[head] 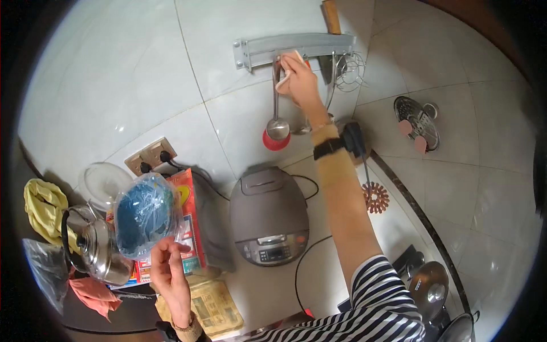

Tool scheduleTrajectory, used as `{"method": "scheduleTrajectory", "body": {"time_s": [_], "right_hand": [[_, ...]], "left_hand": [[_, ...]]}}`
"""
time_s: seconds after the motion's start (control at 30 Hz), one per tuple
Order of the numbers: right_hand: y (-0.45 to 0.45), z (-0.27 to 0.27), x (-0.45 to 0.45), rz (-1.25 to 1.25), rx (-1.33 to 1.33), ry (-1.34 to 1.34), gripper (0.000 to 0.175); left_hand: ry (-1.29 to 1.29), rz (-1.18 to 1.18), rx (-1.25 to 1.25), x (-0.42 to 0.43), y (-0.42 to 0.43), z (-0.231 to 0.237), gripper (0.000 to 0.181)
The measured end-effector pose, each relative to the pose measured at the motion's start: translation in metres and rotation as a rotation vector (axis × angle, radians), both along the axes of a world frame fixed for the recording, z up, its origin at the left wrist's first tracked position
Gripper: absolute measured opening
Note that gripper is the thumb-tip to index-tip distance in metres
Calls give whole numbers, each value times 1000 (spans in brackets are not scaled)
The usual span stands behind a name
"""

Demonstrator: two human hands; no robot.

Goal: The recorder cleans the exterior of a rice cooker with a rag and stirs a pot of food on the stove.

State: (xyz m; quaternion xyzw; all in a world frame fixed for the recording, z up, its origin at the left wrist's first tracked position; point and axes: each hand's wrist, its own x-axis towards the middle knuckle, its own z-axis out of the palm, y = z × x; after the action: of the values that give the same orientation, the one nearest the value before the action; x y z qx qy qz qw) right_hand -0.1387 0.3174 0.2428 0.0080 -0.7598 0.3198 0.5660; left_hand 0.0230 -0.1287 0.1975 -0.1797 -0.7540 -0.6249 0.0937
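Observation:
High on the tiled wall, my right hand (302, 81) grips a pale pink cloth (283, 82) against the metal utensil rail (295, 44). Just left of that hand hangs a metal ladle (277, 128), its handle top at the cloth. A red round utensil (275, 143) shows behind the ladle's bowl. My left hand (172, 273) is loosely curled with nothing visible in it. Its fingertips overlap the lower edge of a clear plastic bag around a blue item (147, 213); I cannot tell whether they touch it.
A grey-brown rice cooker (269, 213) stands below the rail, its cord on the counter. At left are a steel kettle (100, 252), a yellow cloth (42, 209) and a wall socket (150, 156). Pot lids (428, 284) stand at lower right. A wire rack (351, 72) hangs from the rail.

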Motion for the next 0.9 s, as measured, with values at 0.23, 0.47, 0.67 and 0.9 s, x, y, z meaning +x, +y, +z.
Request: {"method": "scheduleTrajectory", "body": {"time_s": [0.23, 0.47, 0.67, 0.9], "right_hand": [[109, 8, 12, -247, -125, 187, 29], [72, 3, -2, -357, 169, 74, 25], [122, 9, 22, -379, 98, -14, 19], [75, -2, -1, -372, 282, 82, 16]], "left_hand": [[-25, 2, -5, -3, -9, -9, 22], [55, 136, -58, -26, -26, 7, 18], [384, 448, 26, -52, -63, 62, 30], [693, 439, 42, -111, -38, 129, 34]]}}
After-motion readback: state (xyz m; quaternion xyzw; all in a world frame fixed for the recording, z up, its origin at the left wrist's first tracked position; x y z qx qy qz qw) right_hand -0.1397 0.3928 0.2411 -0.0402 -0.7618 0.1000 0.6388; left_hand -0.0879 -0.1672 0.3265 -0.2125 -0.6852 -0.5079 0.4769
